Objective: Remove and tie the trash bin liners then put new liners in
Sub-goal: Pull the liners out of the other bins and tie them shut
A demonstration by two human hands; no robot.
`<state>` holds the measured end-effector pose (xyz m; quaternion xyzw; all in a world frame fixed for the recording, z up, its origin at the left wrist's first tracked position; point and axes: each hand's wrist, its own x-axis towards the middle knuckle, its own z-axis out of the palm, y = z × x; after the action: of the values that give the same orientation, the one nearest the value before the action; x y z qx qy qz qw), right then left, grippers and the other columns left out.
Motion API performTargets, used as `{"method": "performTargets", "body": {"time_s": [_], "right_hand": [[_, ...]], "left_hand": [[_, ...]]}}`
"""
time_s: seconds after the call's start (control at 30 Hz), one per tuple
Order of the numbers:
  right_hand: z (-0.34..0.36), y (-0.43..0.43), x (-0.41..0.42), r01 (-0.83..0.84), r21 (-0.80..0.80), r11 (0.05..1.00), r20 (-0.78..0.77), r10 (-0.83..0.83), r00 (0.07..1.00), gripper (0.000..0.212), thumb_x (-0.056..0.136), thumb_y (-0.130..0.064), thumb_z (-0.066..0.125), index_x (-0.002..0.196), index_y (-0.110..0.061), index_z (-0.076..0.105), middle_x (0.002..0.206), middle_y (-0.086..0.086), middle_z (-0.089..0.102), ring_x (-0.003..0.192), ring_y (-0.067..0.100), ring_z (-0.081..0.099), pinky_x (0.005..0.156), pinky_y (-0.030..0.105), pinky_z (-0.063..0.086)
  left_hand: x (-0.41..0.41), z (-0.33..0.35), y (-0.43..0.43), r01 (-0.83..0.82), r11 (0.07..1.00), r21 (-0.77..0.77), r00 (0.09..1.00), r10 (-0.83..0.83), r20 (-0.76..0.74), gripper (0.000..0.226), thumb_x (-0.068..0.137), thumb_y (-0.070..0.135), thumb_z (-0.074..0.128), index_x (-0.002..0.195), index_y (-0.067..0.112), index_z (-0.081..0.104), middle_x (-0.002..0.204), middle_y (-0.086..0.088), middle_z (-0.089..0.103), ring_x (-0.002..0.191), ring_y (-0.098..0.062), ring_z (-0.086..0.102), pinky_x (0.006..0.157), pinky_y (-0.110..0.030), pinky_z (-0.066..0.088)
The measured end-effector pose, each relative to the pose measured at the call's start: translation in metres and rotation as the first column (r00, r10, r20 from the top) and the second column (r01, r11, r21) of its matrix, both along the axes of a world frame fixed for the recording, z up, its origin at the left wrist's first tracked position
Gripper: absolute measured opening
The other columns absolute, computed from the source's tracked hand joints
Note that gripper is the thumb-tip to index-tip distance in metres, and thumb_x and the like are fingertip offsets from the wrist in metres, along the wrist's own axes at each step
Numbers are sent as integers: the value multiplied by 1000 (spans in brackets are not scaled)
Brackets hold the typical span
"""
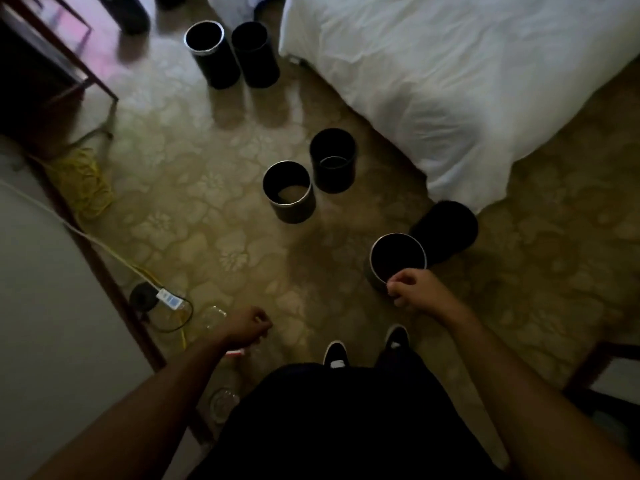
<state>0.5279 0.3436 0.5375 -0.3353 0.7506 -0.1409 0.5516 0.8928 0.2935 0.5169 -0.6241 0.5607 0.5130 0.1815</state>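
Several black round trash bins stand on the patterned carpet. The nearest bin (pixel 398 252) has a bright metal rim and a dark inside. My right hand (pixel 414 289) is at its near rim with curled fingers that seem to grip the rim. Just behind it is a dull black bin (pixel 446 228) whose top looks covered. Two more bins (pixel 289 192) (pixel 333 161) stand in the middle of the floor, and I can see no liner in them. My left hand (pixel 249 327) hangs low at the left with curled fingers. What it holds is too dark to tell.
A white bed (pixel 450 81) fills the upper right. Two further bins (pixel 207 50) stand at the back. A power strip (pixel 169 299) with cables lies by the left wall. A dark table (pixel 52 64) is at the upper left and a chair (pixel 602 362) at the right.
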Motion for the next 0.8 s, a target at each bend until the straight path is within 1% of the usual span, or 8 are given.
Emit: {"method": "performTargets", "body": {"time_s": [0.07,0.17,0.23,0.37,0.5,0.57,0.7,0.8], "right_hand": [[-13,-15,6,-26,61,998,-18,27,999,10,94,-11,67,85,-15,68,93,13,73,77,22,70,61,23,53],[-35,-39,8,-83,164,983,-79,97,992,10,92,-14,67,82,-12,70,86,9,72,78,25,70,57,26,49],[-49,-62,6,-99,258,961,-90,126,988,11,94,-13,65,87,-7,69,81,10,68,69,25,65,53,26,44],[-82,-136,7,-113,397,911,-102,166,981,12,95,-11,63,88,-3,68,72,12,65,56,23,56,57,32,40],[-96,-248,40,-267,336,903,-113,320,941,20,92,-11,63,74,-2,67,68,15,67,58,29,62,54,27,43],[-85,-313,72,-355,300,885,-56,388,920,21,94,-12,62,75,-6,67,73,17,70,60,24,63,55,26,47],[-51,-442,150,-494,148,857,14,498,867,10,97,-18,64,92,-11,70,90,12,73,77,23,71,62,29,54],[-29,-533,213,-569,29,822,45,567,822,13,98,-18,62,93,-8,70,92,16,73,78,23,69,71,39,58]], "left_hand": [[1,6,-37,-42,999,0,998,42,-36,10,100,22,58,97,18,66,90,-6,73,63,-11,64,55,-22,48],[6,13,-95,-164,986,-29,981,160,-109,14,101,23,55,103,16,66,95,-6,72,78,-18,68,61,-27,51],[15,15,-135,-269,960,-77,955,256,-149,14,102,21,54,105,14,66,96,-7,72,80,-20,69,64,-29,52],[41,15,-214,-402,905,-139,909,376,-181,14,102,18,54,103,13,66,97,-8,72,79,-21,70,66,-33,53],[79,16,-272,-498,857,-132,866,484,-124,14,103,16,51,105,10,64,96,-8,70,77,-20,66,62,-29,49],[102,16,-293,-529,840,-122,848,521,-94,14,103,17,52,105,11,64,96,-8,71,79,-20,67,63,-30,50],[148,8,-311,-619,776,-119,782,623,-12,12,101,18,55,99,14,66,90,-6,72,75,-20,69,60,-28,51],[183,-9,-317,-696,710,-109,710,703,49,12,96,16,60,88,12,67,80,-6,72,74,-25,70,72,-40,58]]}}
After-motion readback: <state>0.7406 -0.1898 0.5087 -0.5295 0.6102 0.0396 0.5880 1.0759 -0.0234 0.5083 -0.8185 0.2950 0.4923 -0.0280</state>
